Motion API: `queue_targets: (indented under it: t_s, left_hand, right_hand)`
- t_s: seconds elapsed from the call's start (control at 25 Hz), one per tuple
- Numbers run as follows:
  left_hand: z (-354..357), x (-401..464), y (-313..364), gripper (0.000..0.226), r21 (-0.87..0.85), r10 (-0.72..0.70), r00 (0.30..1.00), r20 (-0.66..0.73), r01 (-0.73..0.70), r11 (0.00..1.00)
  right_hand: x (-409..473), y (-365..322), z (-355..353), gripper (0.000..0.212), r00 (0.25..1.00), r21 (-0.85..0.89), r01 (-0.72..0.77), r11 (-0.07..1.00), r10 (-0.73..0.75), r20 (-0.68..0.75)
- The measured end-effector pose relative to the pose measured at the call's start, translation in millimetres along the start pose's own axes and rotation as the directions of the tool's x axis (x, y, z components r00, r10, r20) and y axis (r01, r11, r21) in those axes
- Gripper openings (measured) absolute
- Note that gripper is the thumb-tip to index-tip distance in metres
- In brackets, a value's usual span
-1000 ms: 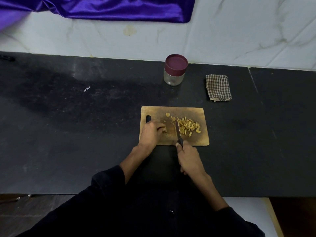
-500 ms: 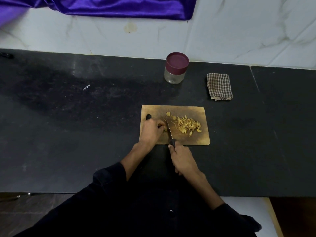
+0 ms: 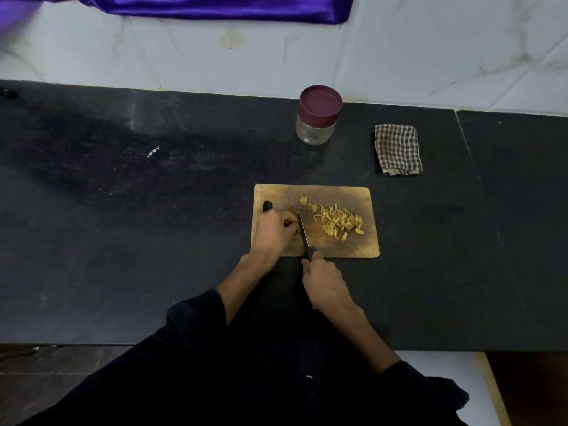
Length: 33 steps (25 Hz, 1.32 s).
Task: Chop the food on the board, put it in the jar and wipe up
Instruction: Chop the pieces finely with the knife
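I have my right hand [image 3: 325, 284] wrapped round the knife [image 3: 304, 233] handle at the near edge of the wooden board [image 3: 365, 247], while my left hand [image 3: 273, 232] pinches the last uncut piece against the blade, left of the chopped food [image 3: 338, 222]. Those slivers look light and loose, best gathered by scraping. Beyond, on the dark counter [image 3: 123, 241], stand the lidded jar [image 3: 318, 116] and, to its right, the checked cloth [image 3: 398, 149].

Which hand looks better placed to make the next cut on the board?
The right hand, most likely: it already grips the knife, whose blade lies on the board beside the left hand, which holds down the uncut bit.
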<state>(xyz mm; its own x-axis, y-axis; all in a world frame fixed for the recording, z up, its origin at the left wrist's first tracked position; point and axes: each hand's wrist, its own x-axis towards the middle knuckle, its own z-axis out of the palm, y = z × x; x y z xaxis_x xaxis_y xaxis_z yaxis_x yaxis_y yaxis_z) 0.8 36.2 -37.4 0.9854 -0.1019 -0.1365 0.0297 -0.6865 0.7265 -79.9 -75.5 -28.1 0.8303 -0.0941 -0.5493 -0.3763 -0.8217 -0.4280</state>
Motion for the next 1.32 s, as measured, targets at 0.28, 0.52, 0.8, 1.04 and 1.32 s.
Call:
queue_targets:
  t_s: [0.28,0.52,0.8,1.04,1.32]
  left_hand:
    - [1.2,-2.4,0.5,0.014,-0.004,0.007,0.999,-0.033,-0.008,1.0]
    - [4.8,-4.2,-1.2,0.013,0.006,0.012,0.998,-0.064,-0.012,1.0]
    - [4.9,-2.7,-4.2,0.011,-0.024,0.014,0.999,-0.052,-0.016,1.0]
    - [5.0,-2.3,-5.4,0.013,-0.033,0.024,0.998,-0.05,-0.026,0.999]
    - [4.7,-1.6,-4.8,0.013,-0.043,0.007,0.999,-0.037,-0.009,0.999]
  right_hand:
    - [4.4,-8.0,-0.9,0.026,1.0,-0.004,-0.021,1.0,0.021,-0.008]
    - [-8.6,1.3,-1.7,0.028,0.999,-0.02,-0.016,1.0,0.015,-0.029]
    - [-9.8,3.1,-7.7,0.024,0.997,0.066,-0.03,0.997,0.034,-0.067]
    - [-12.2,-3.5,-6.9,0.023,1.0,0.073,-0.002,0.997,0.003,-0.014]
    - [-9.1,-1.7,-5.3,0.026,1.0,0.051,-0.004,0.999,0.003,0.024]
